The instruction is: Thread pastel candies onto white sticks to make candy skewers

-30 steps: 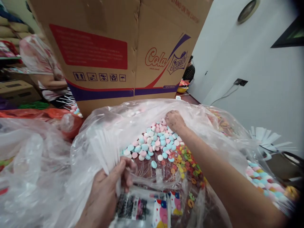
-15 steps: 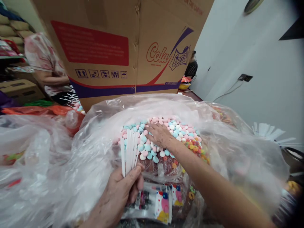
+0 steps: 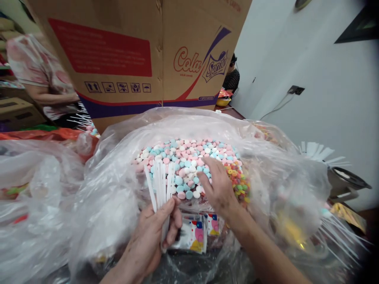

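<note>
A bunch of thin white plastic sticks (image 3: 161, 179) stands fanned upward in my left hand (image 3: 154, 228), its fingers closed around their lower ends. My right hand (image 3: 220, 191) hovers over the near right side of a heap of pink, blue and white round candies (image 3: 183, 152). Thumb and fingers are apart there, and I see nothing between them. Small colourful ring candies (image 3: 241, 181) lie right of that hand. Below the heap, partly behind my left hand, are printed plastic packets (image 3: 194, 234) with coloured dots. Clear plastic sheeting (image 3: 118, 165) surrounds the candies.
A big cardboard carton (image 3: 118, 47) stands behind the candies. One person (image 3: 44, 75) is at the left and another (image 3: 232, 77) is beyond the carton. More white sticks (image 3: 319, 152) and a dark round container (image 3: 345, 181) are at the right, near the wall.
My right hand has drawn back from the middle of the candy heap towards me and to the right, its fingers now raised. My left hand keeps its hold on the sticks. The view has shifted slightly.
</note>
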`<state>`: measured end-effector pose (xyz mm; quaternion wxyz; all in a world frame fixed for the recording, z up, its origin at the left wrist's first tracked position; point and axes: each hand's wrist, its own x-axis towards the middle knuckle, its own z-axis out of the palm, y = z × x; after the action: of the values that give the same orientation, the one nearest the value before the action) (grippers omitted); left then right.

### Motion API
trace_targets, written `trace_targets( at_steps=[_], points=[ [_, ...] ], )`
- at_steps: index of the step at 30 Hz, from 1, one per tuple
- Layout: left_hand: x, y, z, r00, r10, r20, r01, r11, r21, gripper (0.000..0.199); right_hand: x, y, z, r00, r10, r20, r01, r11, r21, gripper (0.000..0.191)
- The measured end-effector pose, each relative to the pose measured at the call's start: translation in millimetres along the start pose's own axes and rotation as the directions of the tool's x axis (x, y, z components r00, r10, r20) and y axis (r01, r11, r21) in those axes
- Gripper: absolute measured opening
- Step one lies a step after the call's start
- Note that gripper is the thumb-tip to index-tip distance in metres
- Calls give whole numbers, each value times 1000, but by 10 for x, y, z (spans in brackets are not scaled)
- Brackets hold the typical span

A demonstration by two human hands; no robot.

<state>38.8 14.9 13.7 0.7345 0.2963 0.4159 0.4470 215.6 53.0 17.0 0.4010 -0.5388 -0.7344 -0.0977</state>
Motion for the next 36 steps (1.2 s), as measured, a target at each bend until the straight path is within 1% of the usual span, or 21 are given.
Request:
trace_targets(
  at_steps=[1, 3, 4, 6, 9, 11, 13, 15, 16, 18, 19, 20, 22, 24, 25, 27, 29, 30, 32, 34, 36],
  points=[
    [-7, -11, 24, 1000, -7, 2, 7, 999, -38, 30, -143, -142, -51, 998, -3, -66, 5, 999, 33, 34],
    [-28, -32, 88, 999, -36, -11, 34, 989, -141, 29, -427, -433, -101, 984, -104, -145, 113, 992, 54, 36],
    [-42, -43, 124, 997, -67, -26, 61, 977, -204, 27, -547, -562, -101, 969, -171, -177, 181, 982, 45, 36],
    [-81, -69, 195, 990, -133, -43, 114, 947, -299, 25, -714, -746, -68, 928, -231, -293, 244, 970, 9, 36],
    [-156, -110, 277, 991, -133, -1, 126, 939, -320, 25, -792, -824, -13, 924, -172, -342, 183, 983, 1, 41],
    [-198, -130, 301, 996, -85, 27, 89, 954, -286, 29, -790, -800, -13, 935, -131, -329, 146, 989, 23, 42],
    [-224, -142, 294, 998, -56, 15, 58, 967, -247, 28, -788, -768, -51, 945, -133, -300, 160, 985, 69, 44],
    [-236, -158, 259, 999, -42, 16, 44, 982, -186, 22, -791, -741, -119, 964, -95, -250, 140, 976, 166, 49],
    [-240, -170, 234, 998, -46, 33, 50, 989, -138, 23, -792, -728, -158, 977, -31, -211, 81, 970, 231, 49],
    [-248, -209, 176, 993, -85, 88, 85, 996, 2, 35, -788, -696, -227, 983, 171, -72, -134, 920, 368, 40],
    [-253, -235, 147, 987, -115, 113, 106, 991, 84, 42, -784, -679, -249, 960, 279, 32, -266, 865, 425, 33],
    [-258, -263, 122, 981, -145, 127, 124, 980, 158, 48, -782, -664, -259, 919, 367, 145, -391, 792, 469, 26],
    [-270, -324, 84, 974, -182, 135, 143, 956, 257, 56, -785, -644, -246, 820, 467, 331, -571, 623, 534, 24],
    [-280, -378, 67, 974, -191, 121, 150, 947, 285, 57, -798, -648, -208, 744, 507, 435, -663, 481, 574, 26],
    [-284, -399, 64, 977, -183, 106, 147, 948, 282, 56, -804, -657, -192, 720, 514, 466, -686, 428, 588, 26],
    [-289, -425, 61, 986, -153, 69, 129, 955, 268, 54, -806, -669, -183, 698, 500, 512, -706, 366, 606, 25],
    [-291, -424, 50, 994, -109, 31, 97, 959, 266, 52, -778, -639, -215, 729, 450, 516, -682, 405, 609, 23],
    [-290, -412, 39, 996, -88, 16, 80, 960, 269, 51, -752, -597, -242, 758, 422, 498, -652, 461, 602, 21],
    [-283, -372, 1, 999, -47, -9, 48, 960, 274, 50, -678, -449, -299, 824, 388, 414, -565, 620, 544, 15],
    [-268, -324, -52, 1000, -7, -27, 14, 960, 281, 49, -589, -238, -329, 875, 376, 306, -477, 778, 409, 16],
    [-248, -284, -109, 999, 17, -39, -5, 952, 308, 50, -502, -16, -308, 911, 322, 258, -376, 904, 201, 19]
  ],
)
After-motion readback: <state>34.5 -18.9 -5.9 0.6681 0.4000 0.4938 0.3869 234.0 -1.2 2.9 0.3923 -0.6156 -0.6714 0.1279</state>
